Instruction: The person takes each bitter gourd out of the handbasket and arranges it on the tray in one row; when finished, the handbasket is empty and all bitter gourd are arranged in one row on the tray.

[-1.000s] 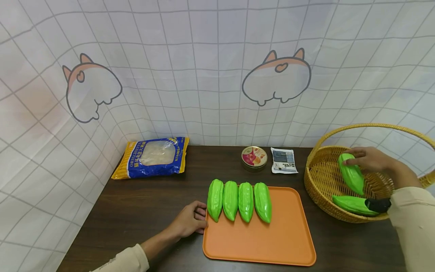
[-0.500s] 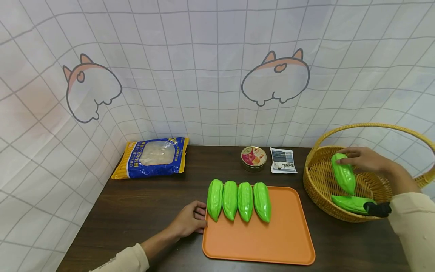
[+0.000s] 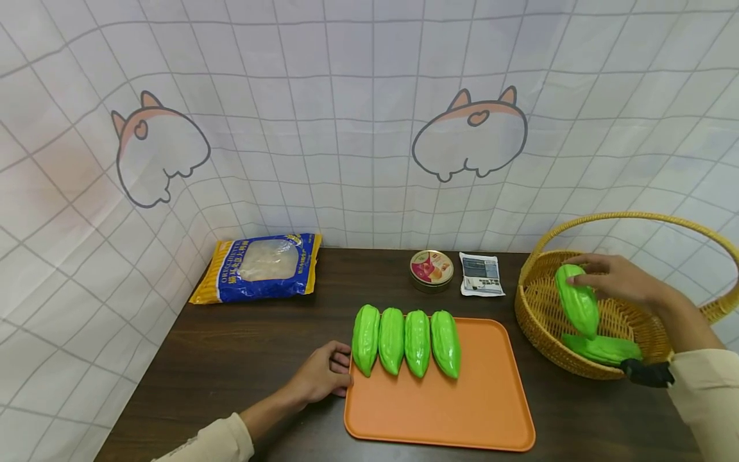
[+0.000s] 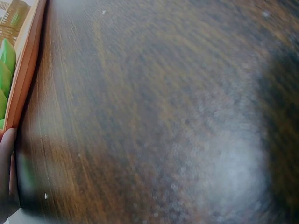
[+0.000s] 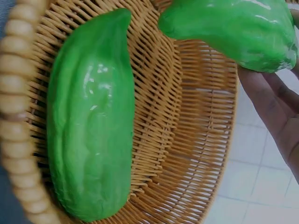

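My right hand (image 3: pixel 618 279) holds a green bitter melon (image 3: pixel 576 301) by its upper part, slanting over the wicker basket (image 3: pixel 531 327). A second bitter melon (image 5: pixel 91 121) lies in the basket below it; in the head view the held one's lower end overlaps it. Side by side on the left half of the orange tray (image 3: pixel 441 417) lie several more bitter melons (image 3: pixel 417 343), all lengthwise. My left hand (image 3: pixel 317 375) rests its fingertips against the tray's left rim. Only a bit of that hand shows in the left wrist view, at the tray's edge.
A blue and yellow pasta bag (image 3: pixel 262 266) lies at the back left. Behind the tray stand a round tin (image 3: pixel 431 269) and a small white packet (image 3: pixel 482 274). The basket's tall handle (image 3: pixel 629 216) arches over the right hand. A cloth wall (image 3: pixel 369 128) closes off the back.
My right hand has moved slightly to the left with the bitter melon, still over the basket. The left hand and the tray have stayed where they were.
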Available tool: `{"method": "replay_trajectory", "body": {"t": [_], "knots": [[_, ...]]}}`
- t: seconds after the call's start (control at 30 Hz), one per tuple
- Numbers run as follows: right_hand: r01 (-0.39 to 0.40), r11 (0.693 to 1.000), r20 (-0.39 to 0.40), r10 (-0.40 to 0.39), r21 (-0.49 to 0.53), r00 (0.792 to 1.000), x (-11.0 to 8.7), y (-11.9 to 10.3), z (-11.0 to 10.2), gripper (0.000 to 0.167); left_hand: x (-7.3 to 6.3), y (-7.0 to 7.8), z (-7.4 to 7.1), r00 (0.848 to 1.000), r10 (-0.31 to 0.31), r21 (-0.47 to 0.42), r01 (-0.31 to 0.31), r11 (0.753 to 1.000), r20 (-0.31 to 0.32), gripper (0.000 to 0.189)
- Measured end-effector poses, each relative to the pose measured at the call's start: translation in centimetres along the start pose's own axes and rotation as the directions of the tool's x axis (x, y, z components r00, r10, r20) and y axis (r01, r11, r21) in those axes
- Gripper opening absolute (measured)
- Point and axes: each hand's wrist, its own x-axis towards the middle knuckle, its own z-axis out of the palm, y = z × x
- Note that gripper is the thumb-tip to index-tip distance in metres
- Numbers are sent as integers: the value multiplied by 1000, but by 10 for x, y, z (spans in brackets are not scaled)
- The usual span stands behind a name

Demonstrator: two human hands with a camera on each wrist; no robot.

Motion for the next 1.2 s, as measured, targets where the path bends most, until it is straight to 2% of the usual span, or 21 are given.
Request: {"method": "replay_trajectory", "body": {"t": [0.33,0.73,0.87,1.2], "knots": [[87,996,-48,-85,33,995,-14,-16,15,55,0,1,0,1000,4,-15,-4,1000,3,60],[207,978,-55,-207,-1,977,-23,-46,41,44,-1,1,0,1000,-3,-22,3,1000,8,61],[220,976,-49,-220,-8,974,-24,-55,48,45,-1,1,0,1000,-4,-24,5,1000,7,60],[236,970,-27,-235,50,972,-19,-68,72,41,0,0,0,1000,4,-25,-4,1000,6,60]]}}
